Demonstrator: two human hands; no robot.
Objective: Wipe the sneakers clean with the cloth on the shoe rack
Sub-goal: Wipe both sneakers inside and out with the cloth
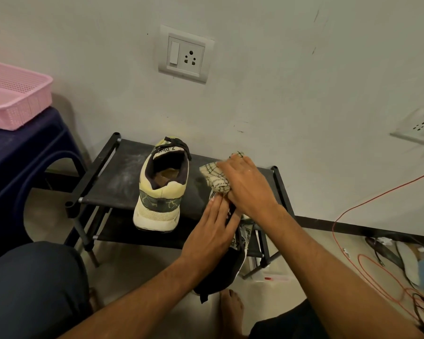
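holds the checked cloth (214, 177) bunched in the right grip (249, 189), fingers curled narrowly over it, knuckles up. presses that cloth onto the top of the near sneaker (241, 241), at the right front of the shoe rack (113, 177). lays the left grip (212, 228) flat against the same sneaker's side, fingers straight and close together, touching without clasping.

cannot make out most of this near sneaker: hides its upper under both hands, and shows only a patterned strip beside the left grip and a dark part below the left wrist, hanging past the rack's front edge above the floor. cannot tell how much of it rests on the top shelf.

shows the other sneaker (160, 189) standing on the dusty top shelf just left of the hands, heel toward the camera, sole jutting over the front edge, apart from both grips.

finds a pink basket (12, 94) on a dark blue stool (22, 155) at the left, both cut off by the frame. finds a switch plate (185, 55) on the wall above the rack, a red wire (367, 204) looping over the floor at the right, and a bare foot (230, 311) between the forearms.
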